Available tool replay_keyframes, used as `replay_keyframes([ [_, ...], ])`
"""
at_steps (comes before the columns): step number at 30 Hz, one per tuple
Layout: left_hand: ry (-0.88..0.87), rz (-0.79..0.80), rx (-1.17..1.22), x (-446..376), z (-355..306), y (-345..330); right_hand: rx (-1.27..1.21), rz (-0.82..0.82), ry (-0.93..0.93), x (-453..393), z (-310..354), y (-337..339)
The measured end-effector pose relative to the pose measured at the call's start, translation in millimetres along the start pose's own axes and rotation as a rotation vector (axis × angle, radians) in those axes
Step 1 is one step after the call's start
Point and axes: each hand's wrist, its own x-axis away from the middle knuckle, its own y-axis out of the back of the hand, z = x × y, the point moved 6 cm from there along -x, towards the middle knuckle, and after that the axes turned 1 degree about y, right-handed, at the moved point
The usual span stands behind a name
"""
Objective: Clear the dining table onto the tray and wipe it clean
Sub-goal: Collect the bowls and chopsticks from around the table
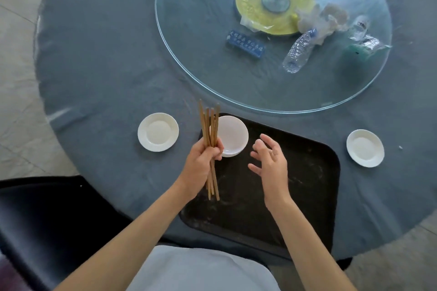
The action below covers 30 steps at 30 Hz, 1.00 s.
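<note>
Nearest, the left hand [203, 160] grips a bundle of chopsticks [211, 132] around their middle, tips pointing away, lower ends hanging over the near-left part of the tray [295, 196]. Gathering them in one fist likely lets them go down together rather than one by one. Beside it the right hand [269, 163] hovers above the tray with fingers spread and relaxed, holding nothing; it seems ready to steady or square the sticks, or to reach for the next dish.

The black tray lies on the counter [106, 66] at its near edge, right in front of the person, so cleared things travel only a short way. Its far-left corner already carries a white bowl [233, 136], partly crossed by the chopsticks.

Two white saucers still sit on the grey cloth, one [158, 132] just left of the tray and one [365, 148] just right of it, both within easy reach.

Farther off, the glass turntable [201, 54] holds the leftovers: an empty plastic bottle [298, 52] on its side, crumpled tissue [328, 19], a blue sign [246, 43], and some wrappers. Judging by all this, clearing is well short of done and wiping has not begun.
</note>
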Motion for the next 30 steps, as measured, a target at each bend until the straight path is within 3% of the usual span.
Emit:
replay_keyframes([
  [4, -0.110, 0.186, -0.160, 15, 1, -27, 0.065, 0.171, 0.389, 41, 46, 0],
  [8, -0.221, 0.301, -0.245, 29, 7, -43, 0.253, 0.254, 0.532, 58, 41, -14],
  [15, -0.182, 0.269, -0.298, 33, 36, -34, 0.183, 0.148, 0.473, 63, 24, -23],
  [21, -0.215, 0.274, -0.427, 32, 51, -28, 0.436, 0.082, 0.452, 62, 8, -29],
  [26, -0.224, 0.330, -0.502, 31, 63, -28, 0.407, 0.157, 0.362, 57, 4, -28],
  [30, -0.188, 0.406, -0.483, 35, 56, -34, 0.227, 0.224, 0.289, 57, 9, -14],
])
